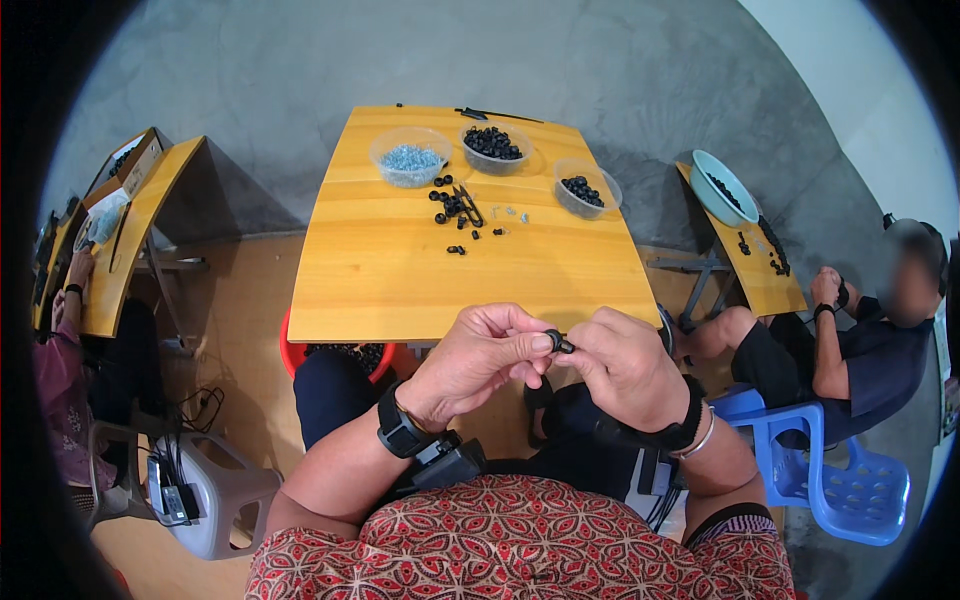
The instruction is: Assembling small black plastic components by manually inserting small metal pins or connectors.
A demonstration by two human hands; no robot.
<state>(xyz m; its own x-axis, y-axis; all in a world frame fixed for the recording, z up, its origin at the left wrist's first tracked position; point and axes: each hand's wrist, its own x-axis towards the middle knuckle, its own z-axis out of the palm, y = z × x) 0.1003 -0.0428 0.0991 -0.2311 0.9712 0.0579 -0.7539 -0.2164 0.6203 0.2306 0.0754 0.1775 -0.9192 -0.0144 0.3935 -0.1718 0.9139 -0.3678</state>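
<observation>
Just past the near edge of the wooden table (390,285), both my hands meet over a small black rounded part (556,338). My left hand (470,365) pinches it between thumb and index finger. From the other side, the closed fingers of my right hand (630,365) grip its end; they partly cover it. Loose black parts (440,215) lie scattered on the table beyond. Beside them rest dark scissors-like snips (468,205) and a few tiny clear or silvery pieces (510,212).
On the table's far half stand a tub of light blue small pieces (410,180) and two tubs of black parts (492,165) (590,207). A red basin (292,350) sits below. People work at both sides; a blue chair (830,480) is at right, a grey stool (225,500) at left.
</observation>
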